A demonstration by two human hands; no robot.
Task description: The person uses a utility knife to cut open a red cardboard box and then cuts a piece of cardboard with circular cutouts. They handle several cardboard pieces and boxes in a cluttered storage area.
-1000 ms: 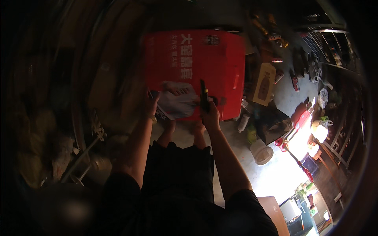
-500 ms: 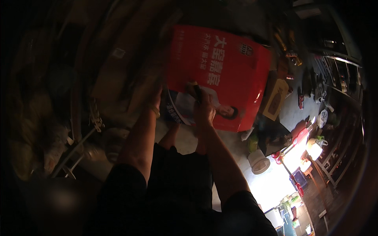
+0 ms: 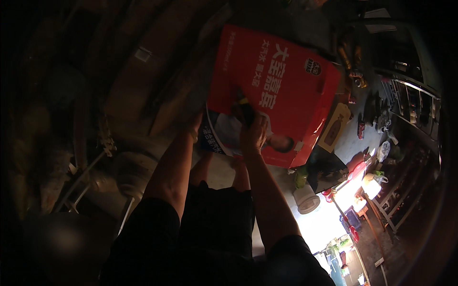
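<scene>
- Reference: I read clock positions from the centre of my head view.
- Workpiece: the large red box point(image 3: 296, 62) lies at 1 o'clock, tilted in view, printed face toward my camera. I cannot tell what supports it.
- Hands: apart from each other. The right hand point(image 3: 254, 134), near centre, is closed around a black tool point(image 3: 246, 112) with a yellow band, knife-like in outline. The tool points toward 11 o'clock over the box face; I cannot confirm contact.
- The left hand point(image 3: 196, 123), at 10 o'clock, is beside the box's left edge. Shadow conceals its fingers; I cannot tell its grip.
- Surface: the floor point(image 3: 220, 172) is pale at 6 o'clock, between the legs, and overexposed by strong light between 4 and 5 o'clock.
- Right sector: a tan carton point(image 3: 335, 127) sits near the box at 3 o'clock. A white bucket point(image 3: 307, 200) stands at 4 o'clock, at the edge of the glare.
- Room: a metal rack point(image 3: 414, 86) occupies 2 o'clock. Dark brown cardboard point(image 3: 130, 95) fills 10 o'clock; detail there is poor.
</scene>
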